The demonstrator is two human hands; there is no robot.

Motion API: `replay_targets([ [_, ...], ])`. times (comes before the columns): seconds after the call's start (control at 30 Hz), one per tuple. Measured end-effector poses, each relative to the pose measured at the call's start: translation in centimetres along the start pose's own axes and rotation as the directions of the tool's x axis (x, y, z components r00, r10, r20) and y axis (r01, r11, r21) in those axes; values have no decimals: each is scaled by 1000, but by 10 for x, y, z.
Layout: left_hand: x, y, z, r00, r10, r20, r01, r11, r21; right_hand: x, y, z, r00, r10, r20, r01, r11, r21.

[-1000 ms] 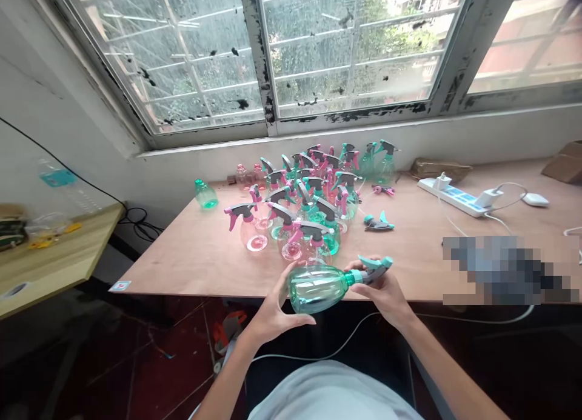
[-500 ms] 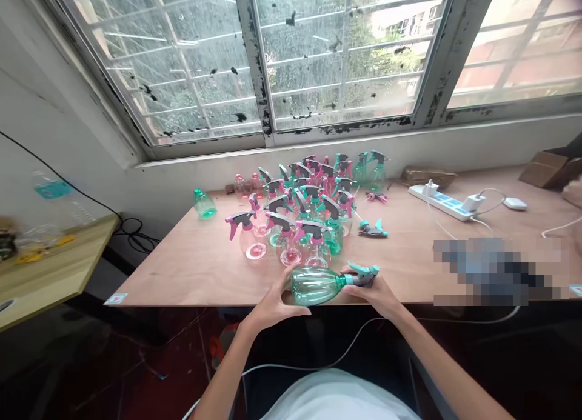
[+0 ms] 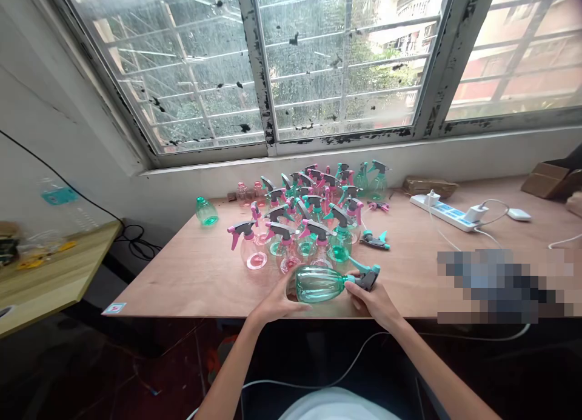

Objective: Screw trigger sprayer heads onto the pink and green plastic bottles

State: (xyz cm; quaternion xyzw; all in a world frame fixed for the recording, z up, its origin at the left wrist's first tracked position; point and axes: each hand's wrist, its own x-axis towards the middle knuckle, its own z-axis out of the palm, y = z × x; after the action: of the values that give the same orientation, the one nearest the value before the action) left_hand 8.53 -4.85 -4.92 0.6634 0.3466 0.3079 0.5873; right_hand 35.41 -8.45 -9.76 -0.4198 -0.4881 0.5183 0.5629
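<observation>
A green see-through spray bottle (image 3: pixel 319 284) lies sideways in the air over the table's front edge, its base to the left. My left hand (image 3: pixel 278 297) is wrapped round the base end. At the neck, my right hand (image 3: pixel 370 296) grips the grey and teal spray head (image 3: pixel 365 277), thumb and fingers closed near the collar. Just beyond stands a cluster of pink and green spray bottles with heads on, such as a pink spray bottle (image 3: pixel 253 251) at its front left. A loose teal and grey spray head (image 3: pixel 375 240) lies to the right of the cluster.
On the wooden table (image 3: pixel 182 280), a headless green bottle (image 3: pixel 207 212) tilts at the left. Two headless pink bottles (image 3: pixel 242 193) stand at the back. To the right are a pink spray head (image 3: pixel 378 206), a white power strip (image 3: pixel 444 213), cables and a cardboard box (image 3: pixel 548 179).
The spray head has turned about the bottle's axis, and my right fingers have shifted on it. My left hand keeps its hold on the bottle. The camera view has tipped slightly upward.
</observation>
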Motion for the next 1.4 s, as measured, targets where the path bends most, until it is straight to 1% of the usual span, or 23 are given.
replay_targets([
  [0.27, -3, 7, 1, 997, -32, -67, 31, 999, -17, -2, -5, 0, 997, 0, 77, -1, 1000, 20],
  [0.43, -4, 7, -2, 992, -76, -100, 77, 997, 5, -3, -6, 1, 996, -1, 86, 1, 1000, 1],
  [0.57, -4, 11, 0, 993, -70, -93, 71, 997, 5, -3, -6, 1, 998, 14, 64, -16, 999, 30],
  [0.7, -3, 13, 2, 998, -34, -52, 33, 999, -17, -1, -1, -2, 998, 56, 34, -58, 996, 69],
  [0.83, -3, 12, 3, 1000, -1, -14, 1, 999, -34, -1, -1, -3, 993, 87, 74, -93, 992, 83],
  [0.93, -4, 12, 2, 1000, 2, -1, -2, 999, -34, -2, -3, -3, 990, 94, 107, -102, 992, 74],
  [1.17, -5, 19, 1, 999, -13, -45, 13, 1000, -3, -3, -7, -1, 989, 84, 118, -90, 995, 45],
  [1.4, -5, 20, 3, 998, -34, -45, 35, 999, 6, -1, -5, 1, 997, 47, 69, -51, 996, 67],
])
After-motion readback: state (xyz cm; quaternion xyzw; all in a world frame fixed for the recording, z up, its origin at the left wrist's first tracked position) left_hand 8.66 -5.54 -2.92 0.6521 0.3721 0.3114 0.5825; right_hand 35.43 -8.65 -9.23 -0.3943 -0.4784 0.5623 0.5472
